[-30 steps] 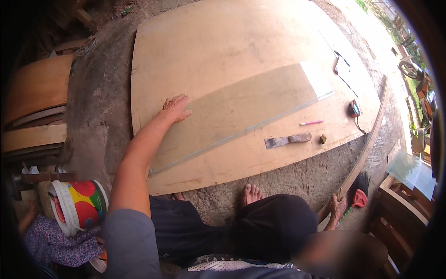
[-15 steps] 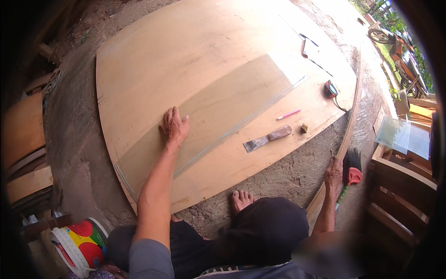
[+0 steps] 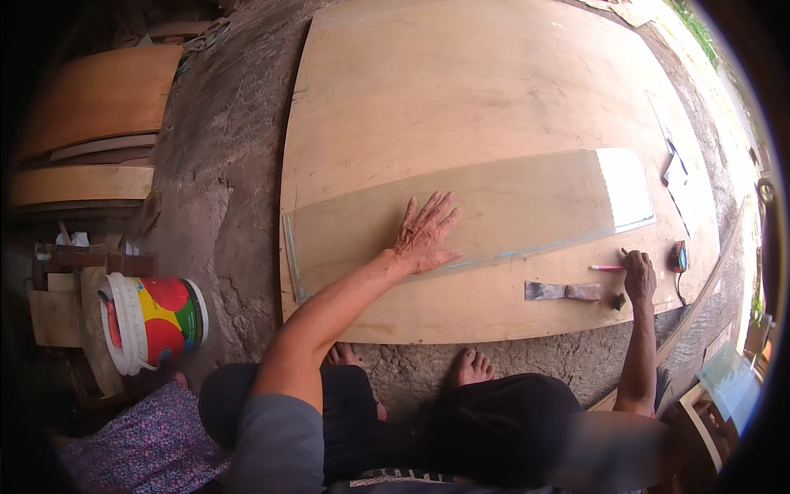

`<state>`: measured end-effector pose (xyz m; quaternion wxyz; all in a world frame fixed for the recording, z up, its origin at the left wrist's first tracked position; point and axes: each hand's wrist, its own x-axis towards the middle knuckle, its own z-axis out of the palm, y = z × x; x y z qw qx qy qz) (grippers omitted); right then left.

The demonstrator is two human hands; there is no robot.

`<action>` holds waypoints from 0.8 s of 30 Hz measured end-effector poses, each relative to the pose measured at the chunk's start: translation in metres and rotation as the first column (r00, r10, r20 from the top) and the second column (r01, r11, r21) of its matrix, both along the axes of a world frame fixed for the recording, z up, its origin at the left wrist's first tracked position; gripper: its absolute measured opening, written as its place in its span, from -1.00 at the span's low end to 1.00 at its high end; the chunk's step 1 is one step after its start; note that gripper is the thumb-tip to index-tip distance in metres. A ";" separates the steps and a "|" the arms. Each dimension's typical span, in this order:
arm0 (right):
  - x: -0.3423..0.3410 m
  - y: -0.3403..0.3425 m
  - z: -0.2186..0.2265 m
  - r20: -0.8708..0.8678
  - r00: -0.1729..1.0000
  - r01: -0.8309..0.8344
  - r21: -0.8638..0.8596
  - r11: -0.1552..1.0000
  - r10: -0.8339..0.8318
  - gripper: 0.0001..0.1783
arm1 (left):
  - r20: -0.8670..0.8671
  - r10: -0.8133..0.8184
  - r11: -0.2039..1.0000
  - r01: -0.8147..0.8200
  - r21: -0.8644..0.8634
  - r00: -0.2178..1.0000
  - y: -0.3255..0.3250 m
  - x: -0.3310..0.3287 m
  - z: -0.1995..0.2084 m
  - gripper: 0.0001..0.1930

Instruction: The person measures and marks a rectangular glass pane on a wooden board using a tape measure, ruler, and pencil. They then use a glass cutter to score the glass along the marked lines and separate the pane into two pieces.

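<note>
A long clear glass sheet (image 3: 527,210) lies on a large plywood board (image 3: 444,66). My left hand (image 3: 426,235) rests on it near its front edge, palm down and fingers spread. My right hand (image 3: 639,276) is over the board, right of the glass sheet's front corner, with its fingers curled. A pink and white pen (image 3: 607,267) lies at its fingertips. Something small and dark may stick out of that hand, but I cannot make it out. A putty knife (image 3: 568,291) and a small brown lump (image 3: 618,301) lie nearby. A tape measure (image 3: 678,257) sits right of the hand.
A long wooden strip (image 3: 699,309) runs along the board's right side. Glass pieces (image 3: 732,383) rest on a wooden frame at the lower right. On the left stand a colourful bucket (image 3: 160,321) and stacked wood panels (image 3: 99,99). My bare feet (image 3: 473,368) are by the front edge.
My right hand has moved from the wooden strip onto the board, beside the pen. My left hand has shifted right along the glass sheet with its fingers spread wider. The view has turned left.
</note>
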<state>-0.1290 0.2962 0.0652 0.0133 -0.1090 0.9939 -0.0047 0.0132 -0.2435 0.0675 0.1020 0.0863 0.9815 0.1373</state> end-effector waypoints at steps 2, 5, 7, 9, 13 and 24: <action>-0.012 -0.001 0.002 0.054 0.994 0.102 -0.120 0.988 -0.096 -0.73 | 0.031 -0.119 0.993 0.120 -0.009 0.992 -0.007 0.022 0.002 -0.04; -0.049 0.006 0.002 -0.046 0.990 0.114 -0.309 0.944 -0.135 -0.68 | 0.071 -0.155 0.988 0.154 0.015 0.985 -0.013 0.042 0.006 -0.05; -0.085 0.009 -0.007 -0.067 0.973 0.189 -0.317 0.930 -0.221 -0.62 | 0.083 -0.169 0.986 0.168 0.023 0.982 -0.010 0.055 0.007 -0.10; -0.126 0.019 -0.020 -0.053 0.958 0.260 -0.259 0.930 -0.282 -0.51 | 0.076 -0.165 0.986 0.164 0.016 0.983 -0.012 0.058 0.005 -0.15; -0.182 0.049 -0.053 -0.054 0.921 0.380 -0.085 0.921 -0.385 -0.32 | 0.056 -0.130 0.991 0.130 -0.010 0.990 -0.010 0.065 -0.005 -0.22; -0.217 0.080 -0.068 0.129 0.916 0.395 -0.113 0.912 -0.380 -0.40 | 0.105 -0.127 0.991 0.131 -0.033 0.986 -0.039 0.067 0.002 -0.23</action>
